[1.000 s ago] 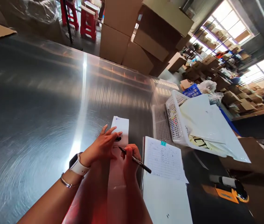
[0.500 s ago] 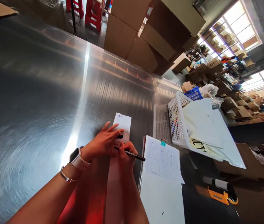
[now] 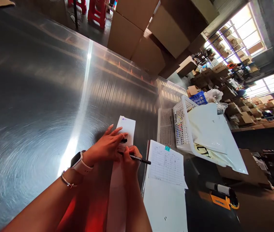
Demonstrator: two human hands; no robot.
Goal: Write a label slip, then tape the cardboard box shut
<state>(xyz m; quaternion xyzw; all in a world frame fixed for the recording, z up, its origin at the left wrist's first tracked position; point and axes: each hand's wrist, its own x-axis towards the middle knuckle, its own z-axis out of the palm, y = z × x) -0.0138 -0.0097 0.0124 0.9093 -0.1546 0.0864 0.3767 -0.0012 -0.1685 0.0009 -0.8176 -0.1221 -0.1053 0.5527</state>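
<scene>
A small white notepad point(image 3: 127, 124) with a blue printed mark lies on the metal table. My left hand point(image 3: 108, 145) rests across it with fingers stretched out, and a black pen cap point(image 3: 124, 140) is tucked between them. Close below, my right hand point(image 3: 132, 161) is closed around a black marker pen point(image 3: 140, 159), its tip end toward the pad and partly hidden by the fingers. Right of both hands is a ruled sheet with handwriting point(image 3: 167, 167), held by a teal binder clip point(image 3: 167, 148) over blank white paper point(image 3: 163, 206).
A white plastic basket point(image 3: 182, 125) holding white bags stands on the right of the metal table point(image 3: 42, 90). An orange-and-black tape dispenser point(image 3: 220, 199) lies nearer me. Cardboard boxes point(image 3: 132, 32) and red stools point(image 3: 97, 14) stand beyond the far edge.
The view has shifted slightly, so the basket and papers appear a little further left. Both hands keep nearly the same pose on the pad.
</scene>
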